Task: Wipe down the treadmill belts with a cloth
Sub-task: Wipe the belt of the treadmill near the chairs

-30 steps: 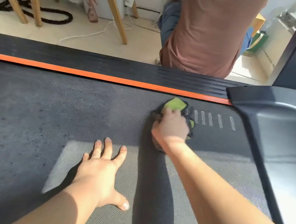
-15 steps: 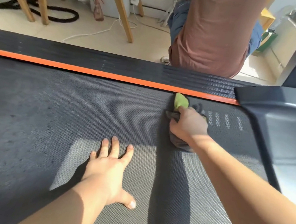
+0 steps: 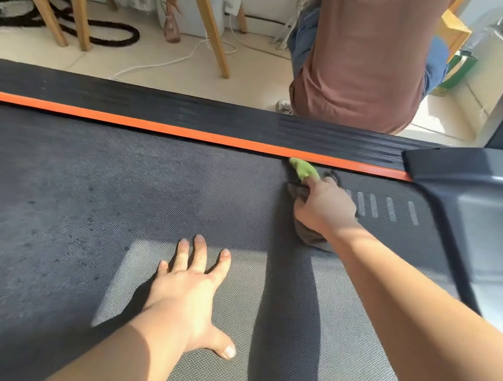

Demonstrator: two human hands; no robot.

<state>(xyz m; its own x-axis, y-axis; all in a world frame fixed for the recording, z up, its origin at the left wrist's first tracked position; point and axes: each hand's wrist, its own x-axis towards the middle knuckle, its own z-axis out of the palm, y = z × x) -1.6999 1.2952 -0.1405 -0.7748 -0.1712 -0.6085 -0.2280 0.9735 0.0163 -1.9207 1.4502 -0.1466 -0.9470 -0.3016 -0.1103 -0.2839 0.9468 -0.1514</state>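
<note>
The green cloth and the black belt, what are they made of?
The cloth looks like soft fabric, green and gray, probably microfiber: it bunches and folds under the right hand. The belt looks like matte rubber or PVC, with a fine woven-dot texture.

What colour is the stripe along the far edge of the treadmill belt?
Orange stripe, clearest in the head view, bordering the dark belt.

Head-worn view, angled down, close above treadmill belt (image 3: 119, 208)
</note>
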